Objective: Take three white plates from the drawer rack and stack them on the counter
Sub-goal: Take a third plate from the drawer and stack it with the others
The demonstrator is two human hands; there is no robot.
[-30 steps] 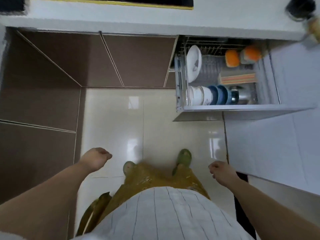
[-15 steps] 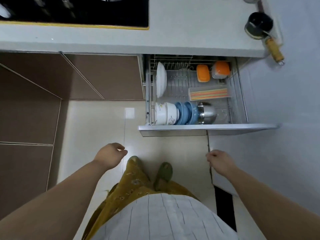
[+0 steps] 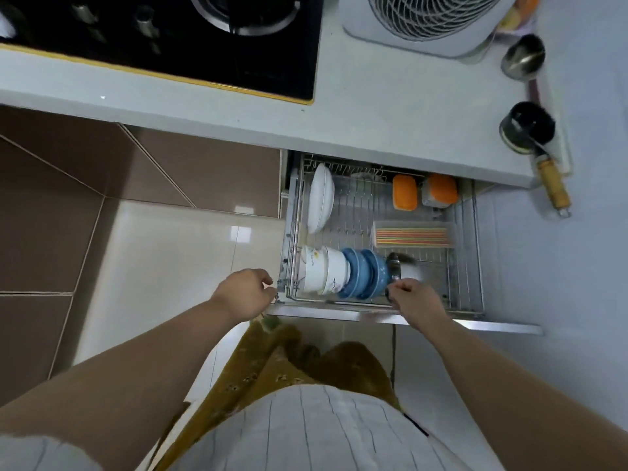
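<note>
White plates (image 3: 320,198) stand on edge at the back left of the pulled-out wire drawer rack (image 3: 466,266). In front of them lie white bowls (image 3: 323,274) and blue bowls (image 3: 365,273) on their sides. The grey counter (image 3: 390,120) runs above the drawer. My left hand (image 3: 245,294) is loosely curled with nothing in it, just outside the drawer's front left corner. My right hand (image 3: 415,302) is over the front rail, beside the blue bowls, its fingers curled and holding nothing I can see.
A black gas hob (image 3: 163,39) fills the counter's left. A fan (image 3: 431,22) stands at the back, with a metal cup (image 3: 523,57) and a black ladle pot (image 3: 528,127) at right. Orange containers (image 3: 423,193) and a striped box (image 3: 413,236) lie in the drawer.
I have moved closer to the drawer. Both hands have risen from beside my legs to the drawer's front edge.
</note>
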